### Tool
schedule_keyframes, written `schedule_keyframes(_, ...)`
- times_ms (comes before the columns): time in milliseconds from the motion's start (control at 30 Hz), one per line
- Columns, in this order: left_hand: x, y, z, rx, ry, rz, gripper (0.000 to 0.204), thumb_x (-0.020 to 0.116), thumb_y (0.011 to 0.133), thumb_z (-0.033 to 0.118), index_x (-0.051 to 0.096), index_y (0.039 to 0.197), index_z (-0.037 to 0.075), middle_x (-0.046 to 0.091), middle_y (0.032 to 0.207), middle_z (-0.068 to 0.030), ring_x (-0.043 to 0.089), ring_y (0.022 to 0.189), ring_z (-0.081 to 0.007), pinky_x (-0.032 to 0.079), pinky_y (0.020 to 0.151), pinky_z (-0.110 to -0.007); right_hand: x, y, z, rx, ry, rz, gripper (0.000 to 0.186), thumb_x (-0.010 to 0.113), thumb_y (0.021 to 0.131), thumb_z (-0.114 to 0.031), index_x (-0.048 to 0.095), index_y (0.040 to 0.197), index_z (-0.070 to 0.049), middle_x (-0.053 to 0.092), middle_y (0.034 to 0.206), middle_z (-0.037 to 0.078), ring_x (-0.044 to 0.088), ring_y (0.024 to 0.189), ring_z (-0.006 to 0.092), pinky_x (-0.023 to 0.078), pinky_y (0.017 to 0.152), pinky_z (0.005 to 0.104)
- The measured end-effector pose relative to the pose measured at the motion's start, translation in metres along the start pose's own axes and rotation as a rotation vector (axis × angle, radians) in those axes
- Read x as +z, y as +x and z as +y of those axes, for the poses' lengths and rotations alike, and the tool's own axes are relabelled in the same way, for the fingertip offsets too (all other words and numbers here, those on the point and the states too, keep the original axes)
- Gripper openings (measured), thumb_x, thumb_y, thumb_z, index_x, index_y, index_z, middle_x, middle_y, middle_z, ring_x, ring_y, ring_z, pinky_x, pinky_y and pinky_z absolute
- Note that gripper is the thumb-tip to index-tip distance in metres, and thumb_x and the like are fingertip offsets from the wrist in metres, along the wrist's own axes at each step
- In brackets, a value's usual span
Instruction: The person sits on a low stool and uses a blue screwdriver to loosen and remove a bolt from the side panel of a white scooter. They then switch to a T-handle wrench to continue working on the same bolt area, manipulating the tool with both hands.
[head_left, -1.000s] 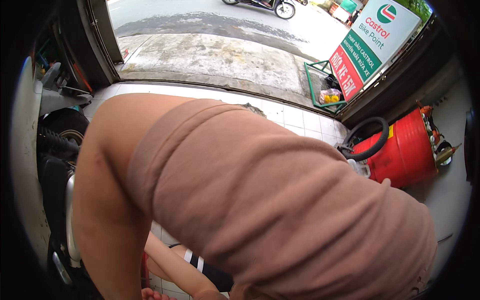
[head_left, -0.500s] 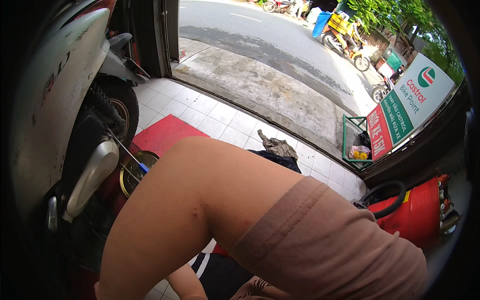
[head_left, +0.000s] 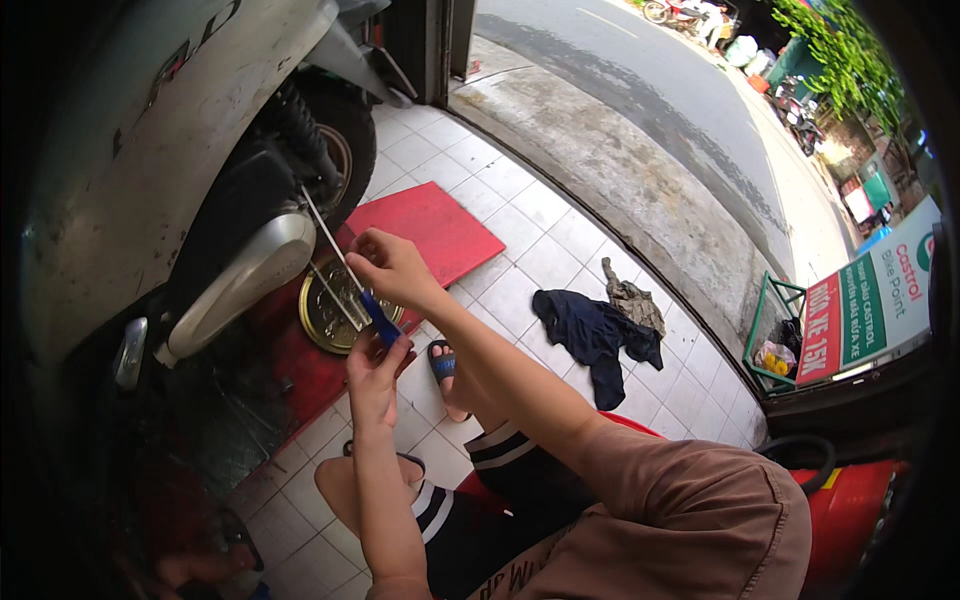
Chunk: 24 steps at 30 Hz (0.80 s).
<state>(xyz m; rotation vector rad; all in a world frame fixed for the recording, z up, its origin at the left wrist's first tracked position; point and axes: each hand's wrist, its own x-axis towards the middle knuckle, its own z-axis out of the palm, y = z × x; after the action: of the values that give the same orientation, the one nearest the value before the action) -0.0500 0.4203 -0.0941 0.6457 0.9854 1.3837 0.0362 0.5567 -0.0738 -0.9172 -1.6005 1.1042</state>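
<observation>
A long-shafted screwdriver (head_left: 378,316) with a blue handle slants up to the underside of a silver scooter (head_left: 240,280). My left hand (head_left: 378,370) is closed round the lower end of the handle. Farther up, my right hand (head_left: 392,268) has its thumb and fingers drawn together at the metal shaft; the exact contact is hard to see. Below the screwdriver a round pan (head_left: 308,318) with a gold rim holds dark, shiny liquid. A thin pale rod or stream (head_left: 328,285) reaches down towards the pan.
The scooter's rear wheel (head_left: 350,150) stands by a red platform (head_left: 430,225). A dark cloth (head_left: 590,330) and a grey rag (head_left: 632,300) lie on white tiles. At the right are a green-framed sign (head_left: 860,300) and a red drum (head_left: 850,520). A road runs beyond the doorway.
My right arm has swung down and away from in front of the view, and both hands now show at the screwdriver. The view has shifted; a loaded yellow motorbike has left the road.
</observation>
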Motion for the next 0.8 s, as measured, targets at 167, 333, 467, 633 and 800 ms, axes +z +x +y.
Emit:
schedule_keyframes(167,-0.012,-0.010,0.002,0.037,0.098,0.054,0.031,0.069,0.089,0.007,0.057,0.117,-0.001,0.064,0.107,-0.0089,0.064,0.093,-0.0142,0.057,0.080,-0.029,0.026,-0.021,0.017,0.521,0.695,-0.543,0.053,0.052,0.098,-0.041,0.054,0.124,0.005,0.066,0.102,0.013,0.062,0.091,0.0188,0.050,0.082,0.0317)
schedule_keyframes(333,-0.008,-0.016,0.008,-0.053,-0.279,-0.070,0.035,0.049,0.099,0.011,0.043,0.132,-0.001,0.063,0.110,-0.0184,0.066,0.101,-0.0277,0.057,0.086,-0.036,0.006,-0.020,0.024,0.485,1.080,-0.828,0.069,0.055,0.090,-0.044,0.044,0.133,0.008,0.063,0.104,0.022,0.064,0.094,0.0261,0.050,0.088,0.0376)
schedule_keyframes(467,-0.003,-0.017,0.014,-0.092,-0.436,-0.134,0.035,0.045,0.101,0.017,0.044,0.131,0.000,0.062,0.114,-0.0179,0.065,0.103,-0.0273,0.056,0.088,-0.036,-0.009,-0.019,0.025,0.402,1.034,-0.854,0.072,0.067,0.087,-0.035,0.041,0.136,0.011,0.065,0.098,0.023,0.066,0.090,0.0273,0.052,0.086,0.0387)
schedule_keyframes(633,-0.014,-0.014,0.009,-0.047,-0.095,-0.127,0.031,0.059,0.097,0.018,0.054,0.120,-0.001,0.066,0.107,-0.0123,0.064,0.092,-0.0170,0.053,0.079,-0.029,-0.005,-0.021,0.040,0.358,1.016,-0.774,0.062,0.077,0.082,-0.034,0.052,0.124,0.005,0.067,0.081,0.016,0.064,0.075,0.0206,0.051,0.069,0.0296)
schedule_keyframes(800,-0.013,-0.013,0.011,-0.011,-0.031,-0.038,0.026,0.068,0.091,0.011,0.058,0.112,-0.001,0.065,0.090,-0.0062,0.061,0.077,-0.0101,0.052,0.072,-0.025,-0.005,-0.020,0.037,0.337,0.853,-0.663,0.041,0.075,0.085,-0.030,0.060,0.109,-0.001,0.063,0.070,0.009,0.059,0.066,0.0160,0.047,0.063,0.0278)
